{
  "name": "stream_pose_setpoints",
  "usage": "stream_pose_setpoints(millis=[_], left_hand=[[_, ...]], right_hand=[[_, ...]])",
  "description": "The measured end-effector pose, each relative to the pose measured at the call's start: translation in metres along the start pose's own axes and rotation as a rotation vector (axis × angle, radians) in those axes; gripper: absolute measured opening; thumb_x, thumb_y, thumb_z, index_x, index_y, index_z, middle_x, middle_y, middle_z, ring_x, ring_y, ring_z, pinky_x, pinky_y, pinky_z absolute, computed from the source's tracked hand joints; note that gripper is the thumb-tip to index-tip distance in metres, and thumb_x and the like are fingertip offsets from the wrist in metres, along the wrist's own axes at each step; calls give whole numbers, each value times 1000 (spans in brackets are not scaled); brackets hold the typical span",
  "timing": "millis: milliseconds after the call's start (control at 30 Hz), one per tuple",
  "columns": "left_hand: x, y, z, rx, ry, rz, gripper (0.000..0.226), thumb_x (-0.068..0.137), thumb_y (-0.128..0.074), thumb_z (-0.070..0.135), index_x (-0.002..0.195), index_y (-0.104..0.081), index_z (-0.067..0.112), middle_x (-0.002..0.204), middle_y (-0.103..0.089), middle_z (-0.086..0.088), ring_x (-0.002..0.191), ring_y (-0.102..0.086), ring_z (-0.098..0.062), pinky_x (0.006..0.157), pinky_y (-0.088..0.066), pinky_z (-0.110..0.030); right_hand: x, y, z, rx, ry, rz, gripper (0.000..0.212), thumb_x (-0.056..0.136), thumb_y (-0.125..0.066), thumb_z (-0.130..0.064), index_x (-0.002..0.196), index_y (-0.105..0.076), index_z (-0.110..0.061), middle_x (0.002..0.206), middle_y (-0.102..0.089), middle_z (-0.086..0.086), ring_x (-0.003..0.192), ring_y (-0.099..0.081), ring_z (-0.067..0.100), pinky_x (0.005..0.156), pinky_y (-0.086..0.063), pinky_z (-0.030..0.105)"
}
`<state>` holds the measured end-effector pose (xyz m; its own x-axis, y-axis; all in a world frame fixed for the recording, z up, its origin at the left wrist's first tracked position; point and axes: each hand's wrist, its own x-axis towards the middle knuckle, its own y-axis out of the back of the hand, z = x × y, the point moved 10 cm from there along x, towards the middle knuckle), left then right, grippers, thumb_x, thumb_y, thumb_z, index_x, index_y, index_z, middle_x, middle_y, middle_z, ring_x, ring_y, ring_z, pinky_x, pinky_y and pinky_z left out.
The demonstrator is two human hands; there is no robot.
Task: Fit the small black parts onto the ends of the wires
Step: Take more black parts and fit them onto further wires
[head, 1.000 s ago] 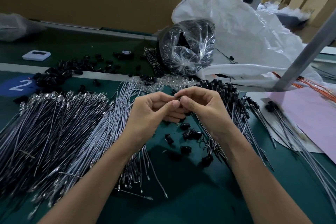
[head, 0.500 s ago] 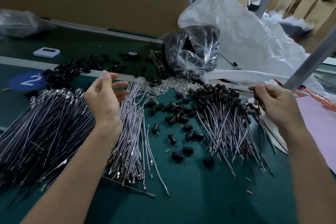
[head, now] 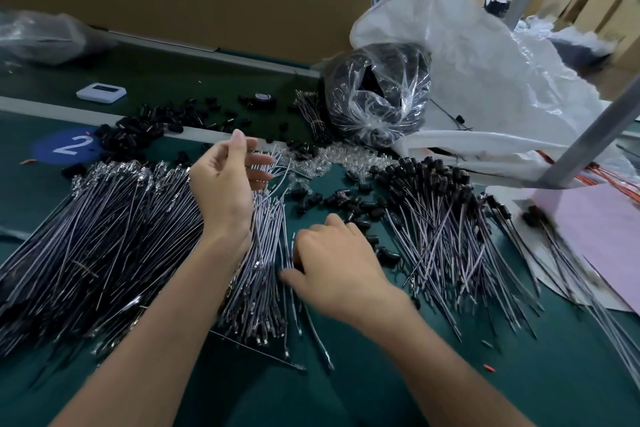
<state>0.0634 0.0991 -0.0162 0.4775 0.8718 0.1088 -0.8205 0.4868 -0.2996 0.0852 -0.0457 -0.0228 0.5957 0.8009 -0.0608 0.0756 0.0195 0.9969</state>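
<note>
The fingers (head: 258,163) of the left hand (head: 223,191) are loosely spread and curved, nothing visibly between them, raised above the far end of the bare wires (head: 266,253); the right hand (head: 337,263) lies palm down with its fingers curled under, so I cannot tell whether they are together on a wire or merely touching the bundle. Half a second ago the right hand was out by the far right edge of the finished pile (head: 440,218), where wires already carry black caps, and a second ago both hands were pinched together in front of the body. It has since swung back to the middle, which suggests that one wire has been capped and laid aside and a new cycle is starting. The left hand has scarcely shifted. The loose small black parts (head: 349,201) lie on the green bench (head: 519,374) just beyond the right knuckles, between the bare wires and the finished pile. The left forearm angles up with its wrist bent back; the right forearm runs low and flat across the bench, thumb pointing left at the bundle's edge.
</note>
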Motion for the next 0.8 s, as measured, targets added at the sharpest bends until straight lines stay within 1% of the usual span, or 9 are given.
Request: stream_pose_setpoints(millis=[100, 200, 267, 367, 433, 533, 633, 733, 800], left_hand=[[0, 0, -1, 1, 4, 3, 30, 102, -51, 31, 87, -70, 13, 73, -72, -4, 57, -64, -17, 51, -49, -21], [-2, -3, -3, 9, 9, -12, 30, 102, -51, 31, 86, -70, 14, 73, -72, -4, 57, -63, -17, 52, -50, -21], [-2, -3, -4, 13, 13, -18, 29, 102, -52, 31, 86, -70, 14, 74, -72, -4, 58, -64, -16, 53, -50, -21], [-2, -3, -6, 21, 16, -19, 29, 101, -53, 31, 86, -70, 13, 73, -72, -3, 58, -64, -16, 52, -50, -21], [-2, -2, -7, 31, 14, -16, 29, 101, -53, 31, 86, -70, 13, 72, -73, -2, 58, -64, -16, 52, -50, -21], [-2, 0, -8, 36, 11, 5, 28, 101, -53, 30, 88, -69, 12, 73, -73, -3, 60, -65, -18, 52, -50, -21], [0, 2, 4, 62, -23, 19, 19, 100, -54, 24, 90, -67, 16, 75, -72, 0, 62, -64, -15, 55, -52, -23], [16, 12, 40, 232, -114, -45, 11, 96, -61, 18, 91, -65, 27, 79, -71, 6, 60, -67, -4, 54, -52, -16], [32, 23, 66, 584, -219, -111, 10, 90, -69, 18, 92, -67, 28, 82, -70, 7, 65, -69, -7, 59, -56, -21]], right_hand=[[3, -8, -2, 71, -22, -13, 27, 93, -54, -29, 73, -51, -12, 71, -48, 3, 88, -39, 27, 76, -29, 37], [2, -10, 7, 262, -85, -21, 22, 88, -57, -24, 84, -68, -5, 77, -68, 11, 82, -60, 31, 73, -52, 39], [0, -9, 18, 394, -147, -5, 21, 88, -60, -25, 83, -70, -8, 80, -71, 9, 77, -65, 27, 71, -56, 41], [2, -7, 33, 627, -185, -1, 16, 89, -66, -26, 74, -65, -19, 79, -70, 2, 74, -65, 17, 69, -57, 36], [3, -7, 40, 829, -191, 0, 7, 88, -71, -23, 85, -65, -26, 78, -71, -4, 67, -64, 7, 64, -54, 26], [3, -3, 52, 1079, -198, 82, 18, 88, -72, -15, 103, -70, -23, 76, -72, -6, 64, -62, 5, 65, -53, 21], [0, 7, 65, 1188, -187, 216, 13, 89, -69, -8, 88, -75, -20, 74, -71, 0, 63, -59, 3, 61, -48, 16], [-3, 13, 75, 1286, -201, 313, 8, 89, -68, -9, 84, -74, -12, 68, -69, -1, 59, -59, 5, 57, -46, 15], [-5, 17, 79, 1281, -196, 374, 10, 90, -69, -16, 82, -73, -10, 67, -69, 1, 58, -59, 7, 57, -47, 18]])
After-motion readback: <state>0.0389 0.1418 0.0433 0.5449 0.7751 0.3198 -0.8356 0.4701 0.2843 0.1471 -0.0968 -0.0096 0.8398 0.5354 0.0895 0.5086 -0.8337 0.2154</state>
